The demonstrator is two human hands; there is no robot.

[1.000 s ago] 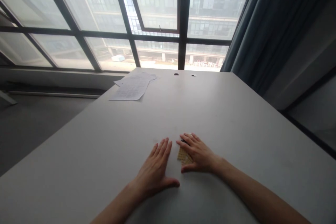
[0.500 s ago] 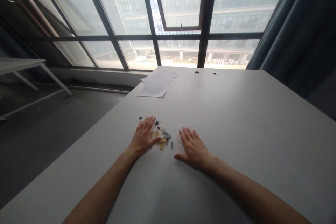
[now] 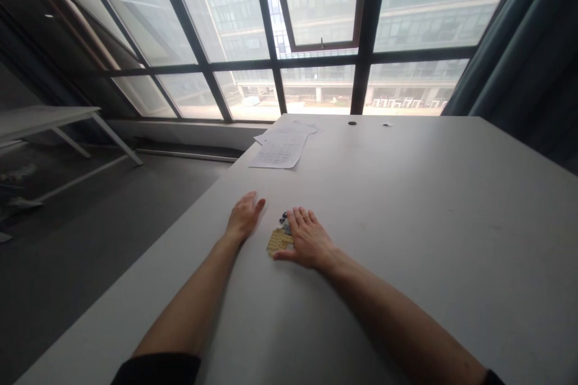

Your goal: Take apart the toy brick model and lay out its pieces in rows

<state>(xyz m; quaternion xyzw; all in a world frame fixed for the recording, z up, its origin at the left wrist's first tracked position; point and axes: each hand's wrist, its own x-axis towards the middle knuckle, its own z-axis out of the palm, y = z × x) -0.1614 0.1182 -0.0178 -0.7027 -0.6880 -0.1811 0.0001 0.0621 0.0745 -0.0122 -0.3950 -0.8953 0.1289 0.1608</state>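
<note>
A small cluster of toy building bricks lies on the white table, with tan bricks (image 3: 279, 240) at its near side and grey and black pieces (image 3: 284, 218) at its far side. My right hand (image 3: 309, 238) rests over the cluster's right side, fingers stretched forward and thumb out along the near edge. Part of the cluster is hidden beneath that palm. To the left of the bricks and apart from them, my left hand (image 3: 244, 215) stands on its edge on the tabletop. Its thumb is away from the fingers and nothing shows in it.
Printed paper sheets (image 3: 280, 147) lie toward the far left of the white table (image 3: 406, 204). Round fittings (image 3: 352, 124) sit near its far edge. Windows stand beyond, a dark curtain (image 3: 492, 72) hangs right, and another table (image 3: 49, 120) stands left.
My right hand has moved left onto the bricks, which are now gathered closer together. My left hand has come off them to the left and turned onto its edge. The view has shifted slightly.
</note>
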